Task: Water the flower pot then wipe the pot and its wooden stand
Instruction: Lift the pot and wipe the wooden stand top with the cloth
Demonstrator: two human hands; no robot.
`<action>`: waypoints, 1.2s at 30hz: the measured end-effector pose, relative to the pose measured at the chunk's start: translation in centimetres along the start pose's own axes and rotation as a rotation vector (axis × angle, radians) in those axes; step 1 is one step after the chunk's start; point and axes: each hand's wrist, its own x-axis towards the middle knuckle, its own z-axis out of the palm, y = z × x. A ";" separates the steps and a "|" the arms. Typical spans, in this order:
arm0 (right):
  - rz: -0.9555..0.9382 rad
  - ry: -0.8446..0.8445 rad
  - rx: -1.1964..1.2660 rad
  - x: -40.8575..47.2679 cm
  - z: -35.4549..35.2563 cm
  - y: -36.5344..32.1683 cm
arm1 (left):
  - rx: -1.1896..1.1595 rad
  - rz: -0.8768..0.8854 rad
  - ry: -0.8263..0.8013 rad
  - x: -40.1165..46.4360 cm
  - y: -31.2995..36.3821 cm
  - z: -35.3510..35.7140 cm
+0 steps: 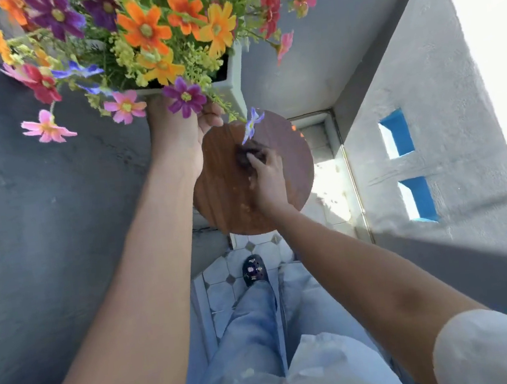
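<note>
A pale grey-green flower pot (235, 76), full of orange, purple, pink and red flowers, is lifted clear above the stand. My left hand (180, 137) grips it from underneath, partly hidden by blooms. Below it is the round brown wooden stand (224, 195), its top bare with a few pale spots. My right hand (268, 177) presses a dark cloth (248, 157) onto the stand's top near its middle. A loose purple flower hangs just above the cloth.
A dark grey wall (41, 217) runs close on the left. A rough grey parapet (448, 123) with blue openings stands on the right. White tiled floor (253, 255) lies under the stand, with my legs and a dark shoe (254, 270) near it.
</note>
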 end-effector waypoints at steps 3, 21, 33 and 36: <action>-0.105 -0.143 0.016 -4.3 3.3 -3.1 | 0.021 -0.007 0.010 -0.4 -0.2 -0.1; -0.004 0.104 -0.069 -1.6 -5.4 7.0 | -0.060 -0.033 0.029 -0.4 1.9 0.5; -0.365 -0.252 -0.176 -1.8 -6.9 8.8 | -0.110 -0.052 0.055 0.4 2.4 1.8; -0.079 -0.100 -0.161 3.7 -9.1 9.5 | -0.091 -0.050 0.056 0.6 2.6 2.0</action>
